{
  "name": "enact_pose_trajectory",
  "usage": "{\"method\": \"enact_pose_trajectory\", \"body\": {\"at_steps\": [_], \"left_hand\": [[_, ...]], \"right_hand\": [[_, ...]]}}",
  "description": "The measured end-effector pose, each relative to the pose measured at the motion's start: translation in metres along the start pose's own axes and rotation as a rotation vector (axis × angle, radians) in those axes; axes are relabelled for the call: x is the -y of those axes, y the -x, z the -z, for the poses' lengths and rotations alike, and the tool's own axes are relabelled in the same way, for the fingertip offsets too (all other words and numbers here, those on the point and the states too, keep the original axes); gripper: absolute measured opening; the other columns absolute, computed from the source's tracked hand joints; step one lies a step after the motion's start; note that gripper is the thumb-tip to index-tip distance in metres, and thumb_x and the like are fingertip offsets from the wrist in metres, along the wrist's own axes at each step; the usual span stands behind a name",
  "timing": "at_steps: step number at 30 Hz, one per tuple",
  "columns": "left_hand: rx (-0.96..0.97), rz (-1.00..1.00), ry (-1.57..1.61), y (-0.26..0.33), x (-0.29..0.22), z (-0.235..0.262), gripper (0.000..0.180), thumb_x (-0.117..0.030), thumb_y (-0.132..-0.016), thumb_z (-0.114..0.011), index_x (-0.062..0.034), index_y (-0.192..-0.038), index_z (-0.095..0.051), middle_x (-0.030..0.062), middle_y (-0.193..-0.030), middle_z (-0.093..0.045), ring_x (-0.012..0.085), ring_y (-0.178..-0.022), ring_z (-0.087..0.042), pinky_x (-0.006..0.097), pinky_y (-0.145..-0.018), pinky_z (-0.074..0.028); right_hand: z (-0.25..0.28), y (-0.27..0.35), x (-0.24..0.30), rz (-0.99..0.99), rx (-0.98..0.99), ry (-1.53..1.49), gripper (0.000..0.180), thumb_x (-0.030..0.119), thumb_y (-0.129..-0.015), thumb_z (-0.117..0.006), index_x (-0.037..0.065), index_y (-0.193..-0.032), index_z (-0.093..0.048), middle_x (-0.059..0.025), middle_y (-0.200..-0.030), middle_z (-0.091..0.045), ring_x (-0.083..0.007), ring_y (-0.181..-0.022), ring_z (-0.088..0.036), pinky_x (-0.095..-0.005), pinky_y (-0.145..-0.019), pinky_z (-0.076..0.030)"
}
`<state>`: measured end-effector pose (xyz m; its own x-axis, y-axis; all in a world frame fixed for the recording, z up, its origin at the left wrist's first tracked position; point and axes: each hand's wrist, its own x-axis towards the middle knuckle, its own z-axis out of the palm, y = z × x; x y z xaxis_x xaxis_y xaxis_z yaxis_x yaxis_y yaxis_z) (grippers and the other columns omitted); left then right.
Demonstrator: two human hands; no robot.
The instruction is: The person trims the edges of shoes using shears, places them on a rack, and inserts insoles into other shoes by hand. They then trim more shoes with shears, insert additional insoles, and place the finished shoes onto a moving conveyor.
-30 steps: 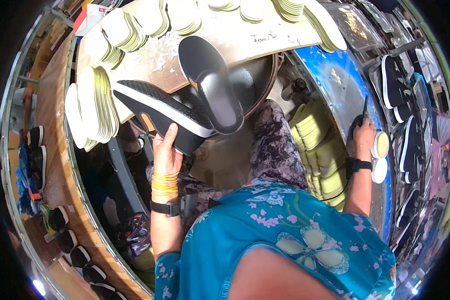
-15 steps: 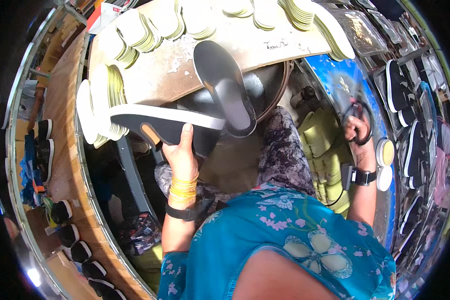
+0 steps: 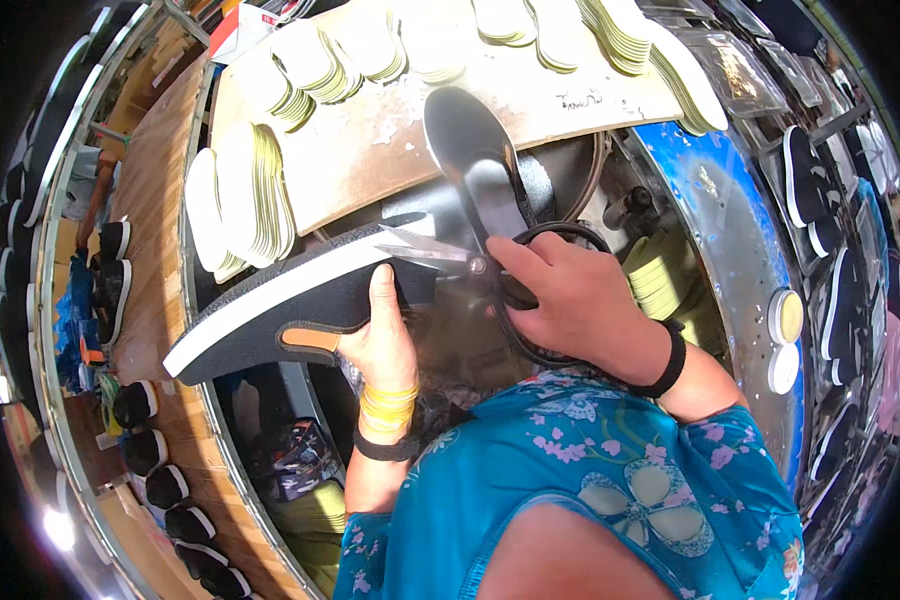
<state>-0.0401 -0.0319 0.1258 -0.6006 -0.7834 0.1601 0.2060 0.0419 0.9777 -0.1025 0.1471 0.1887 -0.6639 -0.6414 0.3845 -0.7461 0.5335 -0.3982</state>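
My left hand (image 3: 385, 340) grips a black slip-on shoe (image 3: 260, 320) with a white sole edge and a tan patch on its side; the thumb presses near the sole. In my right hand (image 3: 580, 295) is a pair of scissors (image 3: 480, 267) with black looped handles. Their parted blades lie at the heel end of the shoe, by the white edge; whether they touch it I cannot tell. A second black shoe (image 3: 475, 140), its grey insole showing, rests partly on the board's near edge, just beyond the scissors.
Stacks of pale insoles (image 3: 255, 200) line the wooden board (image 3: 370, 170). On the right, a blue surface (image 3: 670, 160) carries two round tins (image 3: 784, 318). Finished-looking black shoes stand along the left shelf (image 3: 145, 300) and the right rack.
My right hand has brought the scissors from the blue surface at the right over to the held shoe. The left hand has tilted that shoe, its toe now lower and farther left.
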Motion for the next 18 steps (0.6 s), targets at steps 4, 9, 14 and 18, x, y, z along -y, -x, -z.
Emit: {"method": "enact_pose_trajectory", "body": {"at_steps": [4, 9, 14, 18], "left_hand": [[-0.011, -0.034, -0.002, 0.0005, 0.0039, 0.0037, 0.050, 0.000, -0.080, -0.063, 0.0040, -0.125, -0.041, 0.0109, -0.122, -0.048, 0.0175, -0.105, -0.049, 0.031, -0.094, -0.039], [-0.017, 0.003, 0.018, 0.0038, 0.0018, 0.0041, 0.053, 0.000, -0.081, -0.062, 0.0036, -0.129, -0.039, 0.0112, -0.125, -0.047, 0.0184, -0.109, -0.048, 0.031, -0.096, -0.037], [0.009, -0.027, -0.018, 0.0052, -0.0037, 0.0025, 0.051, -0.002, -0.082, -0.062, 0.0039, -0.127, -0.041, 0.0116, -0.125, -0.047, 0.0185, -0.110, -0.047, 0.031, -0.096, -0.037], [0.022, -0.099, -0.010, 0.0049, -0.0027, -0.0018, 0.049, -0.003, -0.082, -0.062, 0.0044, -0.126, -0.042, 0.0124, -0.124, -0.049, 0.0190, -0.110, -0.048, 0.032, -0.096, -0.037]], "right_hand": [[-0.0019, 0.0018, 0.0026, 0.037, -0.010, 0.070, 0.039, 0.020, -0.068, -0.065, 0.011, -0.104, -0.054, -0.0070, -0.071, -0.051, -0.0225, -0.057, -0.057, -0.0330, -0.045, -0.045], [-0.0028, 0.0038, 0.0035, 0.045, -0.003, 0.088, 0.037, 0.019, -0.069, -0.064, 0.011, -0.103, -0.054, -0.0073, -0.071, -0.051, -0.0230, -0.056, -0.057, -0.0334, -0.045, -0.045], [-0.0007, 0.0057, 0.0029, 0.036, 0.010, 0.062, 0.036, 0.019, -0.069, -0.064, 0.011, -0.103, -0.054, -0.0083, -0.071, -0.051, -0.0237, -0.057, -0.058, -0.0342, -0.046, -0.045], [0.0004, 0.0071, 0.0011, 0.025, 0.028, 0.046, 0.037, 0.019, -0.069, -0.064, 0.010, -0.103, -0.054, -0.0091, -0.072, -0.052, -0.0242, -0.057, -0.058, -0.0346, -0.046, -0.045]]}}
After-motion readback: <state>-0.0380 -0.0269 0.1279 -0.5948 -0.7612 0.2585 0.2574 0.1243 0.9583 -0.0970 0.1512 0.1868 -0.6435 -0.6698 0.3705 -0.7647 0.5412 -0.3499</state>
